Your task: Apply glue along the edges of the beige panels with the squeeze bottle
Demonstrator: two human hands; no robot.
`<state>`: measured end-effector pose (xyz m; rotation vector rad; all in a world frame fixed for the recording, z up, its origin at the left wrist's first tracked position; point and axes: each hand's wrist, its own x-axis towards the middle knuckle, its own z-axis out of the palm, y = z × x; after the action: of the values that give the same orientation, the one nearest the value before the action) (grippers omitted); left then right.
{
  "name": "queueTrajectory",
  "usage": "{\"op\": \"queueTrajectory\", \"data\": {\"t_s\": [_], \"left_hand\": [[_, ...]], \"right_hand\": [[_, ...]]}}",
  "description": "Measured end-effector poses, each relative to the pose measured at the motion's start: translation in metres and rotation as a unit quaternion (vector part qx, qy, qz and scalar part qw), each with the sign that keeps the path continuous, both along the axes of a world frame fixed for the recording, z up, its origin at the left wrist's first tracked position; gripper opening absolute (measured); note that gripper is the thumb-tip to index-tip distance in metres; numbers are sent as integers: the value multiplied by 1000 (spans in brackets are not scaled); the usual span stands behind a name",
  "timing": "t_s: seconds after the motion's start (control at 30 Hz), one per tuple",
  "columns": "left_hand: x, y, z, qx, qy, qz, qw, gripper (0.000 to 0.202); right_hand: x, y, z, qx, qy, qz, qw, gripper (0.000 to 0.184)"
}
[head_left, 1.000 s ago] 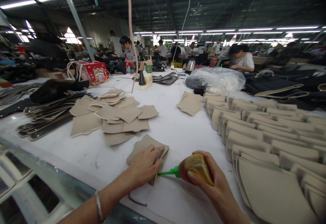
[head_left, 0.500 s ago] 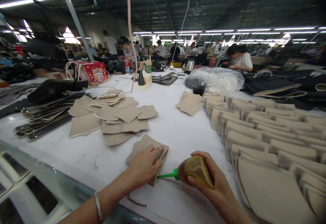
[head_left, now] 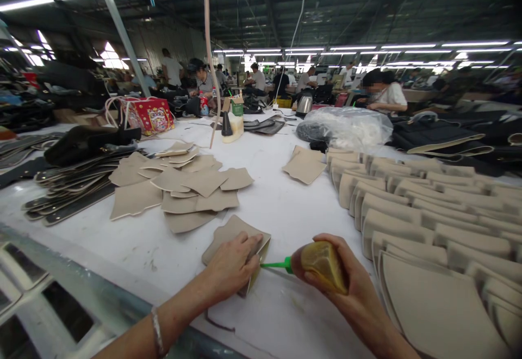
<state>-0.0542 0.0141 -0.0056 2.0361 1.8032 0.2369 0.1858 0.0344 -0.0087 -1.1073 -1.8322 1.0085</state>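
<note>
My left hand (head_left: 234,261) is closed on a folded beige leather piece (head_left: 224,232) on the white table, its fingers bent over the fold. Part of the piece is hidden under the palm. In my right hand (head_left: 346,288) is an amber squeeze bottle of glue (head_left: 320,264), tipped on its side. Its thin green nozzle points left, and the tip meets the open edge of the leather piece beside my left fingertips. A shiny wet-looking strip shows along that edge.
Loose beige pieces (head_left: 199,185) lie in a pile beyond my left hand. Rows of folded beige pieces (head_left: 432,288) fill the right side. Dark straps (head_left: 77,185) are stacked at left. Farther back are a plastic bag (head_left: 350,128), a kettle (head_left: 304,104) and co-workers.
My right hand has moved the glue bottle up and slightly right, so the nozzle tip sits farther along the leather edge. My left hand stays nearly still.
</note>
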Motion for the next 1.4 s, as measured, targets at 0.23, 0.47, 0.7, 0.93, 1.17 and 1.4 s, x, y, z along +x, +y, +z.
{"op": "queueTrajectory", "data": {"t_s": [0.23, 0.47, 0.7, 0.93, 1.17, 1.4], "left_hand": [[0, 0, 0, -1, -1, 6, 1000, 47], [-1, 1, -1, -3, -10, -2, 1000, 47], [-2, 2, -2, -8, -20, 2, 1000, 47], [-3, 2, -6, 3, -26, -3, 1000, 47], [-3, 4, -4, -3, -30, -7, 1000, 46], [-4, 7, -2, -5, -43, -14, 999, 45]], "right_hand": [[0, 2, -1, -4, 7, 9, 1000, 46], [-7, -4, -1, -58, 38, 45, 997, 47], [-2, 4, -3, -23, 20, -15, 999, 47], [-5, 5, -3, -53, 35, 34, 997, 47], [-3, 25, -2, 71, 6, -56, 996, 45], [-2, 19, -4, 56, 0, -26, 998, 44]]}}
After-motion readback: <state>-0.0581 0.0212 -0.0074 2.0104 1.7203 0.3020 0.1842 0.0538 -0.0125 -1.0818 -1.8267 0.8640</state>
